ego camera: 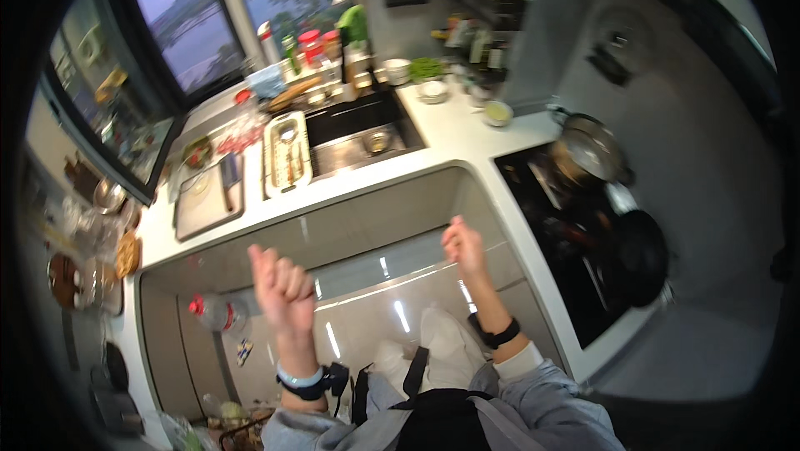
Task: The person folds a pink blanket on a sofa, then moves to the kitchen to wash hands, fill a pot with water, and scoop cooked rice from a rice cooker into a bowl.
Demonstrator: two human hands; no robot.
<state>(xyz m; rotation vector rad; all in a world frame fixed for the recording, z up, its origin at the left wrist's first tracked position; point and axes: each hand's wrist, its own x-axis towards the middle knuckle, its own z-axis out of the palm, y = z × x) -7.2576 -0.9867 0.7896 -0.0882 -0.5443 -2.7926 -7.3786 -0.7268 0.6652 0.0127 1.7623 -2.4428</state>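
Note:
My left hand (282, 285) is raised over the floor with its fingers curled in and its thumb sticking up. Nothing shows in it. My right hand (464, 246), also curled and holding nothing visible, hovers farther right, in front of the grey cabinet fronts. Neither hand touches the white countertop (350, 185). Beyond them lies the steel sink (340, 157) with a white drain basket (270, 163) holding utensils at its left side. A knife (226, 185) rests on a cutting board (205, 201) at the counter's left.
The black cooktop (562, 226) on the right bears a steel pot (587, 148) and a black wok (639, 257). A bowl (497, 114) sits near the pot. On the floor at left stands a large plastic bottle (215, 313) with a red cap. An open window (112, 107) juts over the left counter.

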